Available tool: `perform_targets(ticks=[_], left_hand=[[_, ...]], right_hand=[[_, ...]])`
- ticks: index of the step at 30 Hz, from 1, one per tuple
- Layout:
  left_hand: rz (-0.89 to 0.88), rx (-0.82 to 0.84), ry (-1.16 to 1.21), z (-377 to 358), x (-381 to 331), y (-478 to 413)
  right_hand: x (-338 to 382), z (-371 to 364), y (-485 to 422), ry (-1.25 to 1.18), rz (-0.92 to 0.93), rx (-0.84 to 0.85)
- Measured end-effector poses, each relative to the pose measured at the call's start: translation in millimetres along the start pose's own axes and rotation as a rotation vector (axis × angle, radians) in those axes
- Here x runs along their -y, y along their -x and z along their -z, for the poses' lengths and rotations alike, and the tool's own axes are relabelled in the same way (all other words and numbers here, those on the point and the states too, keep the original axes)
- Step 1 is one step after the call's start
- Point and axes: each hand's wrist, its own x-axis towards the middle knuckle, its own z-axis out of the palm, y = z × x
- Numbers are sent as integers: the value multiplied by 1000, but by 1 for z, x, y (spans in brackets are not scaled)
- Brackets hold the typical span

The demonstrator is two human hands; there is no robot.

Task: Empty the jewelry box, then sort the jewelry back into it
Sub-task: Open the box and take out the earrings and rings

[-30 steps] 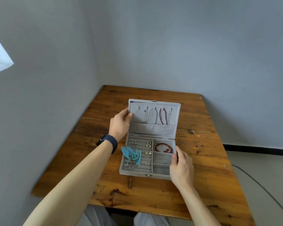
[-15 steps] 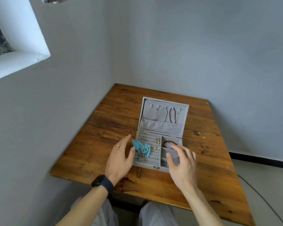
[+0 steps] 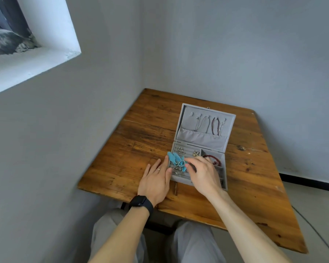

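A grey velvet jewelry box (image 3: 219,160) stands open on the wooden table (image 3: 141,141). Necklaces (image 3: 213,125) hang inside its raised lid (image 3: 190,118). In the base lie blue feather earrings (image 3: 174,158) with silver rings, small earrings (image 3: 196,153) on the ring rolls, and a red bead bracelet (image 3: 214,158) in the right compartment. My left hand (image 3: 156,179) rests flat on the table against the box's left side, fingers apart. My right hand (image 3: 203,172) hovers over the base, its fingertips reaching to the feather earrings; whether it grips them is hidden.
The table sits in a room corner, with grey walls at its left and far edges. A window recess (image 3: 32,54) is high on the left wall. My knees (image 3: 188,243) are under the near edge. A cable (image 3: 311,230) runs over the floor at right.
My left hand left the lid and came down beside the box. My right hand shifted left from the front right compartments toward the feather earrings. The view pulled back and tilted.
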Motion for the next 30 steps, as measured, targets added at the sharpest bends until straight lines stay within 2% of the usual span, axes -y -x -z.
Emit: perform_targets(ticks=[8, 13, 19, 23, 30], left_hand=[[-67, -20, 21, -1, 0, 6], [-106, 6, -74, -2, 2, 4], [-65, 1, -103, -3, 2, 1], [-32, -13, -109, -5, 2, 0], [-8, -3, -151, 0, 0, -8]], right_hand=[[-6, 4, -4, -6, 5, 44], [-4, 4, -4, -60, -14, 17], [-6, 16, 5, -300, -88, -165], [-5, 28, 11, -549, -266, -255], [-2, 54, 41, -852, -408, -293]])
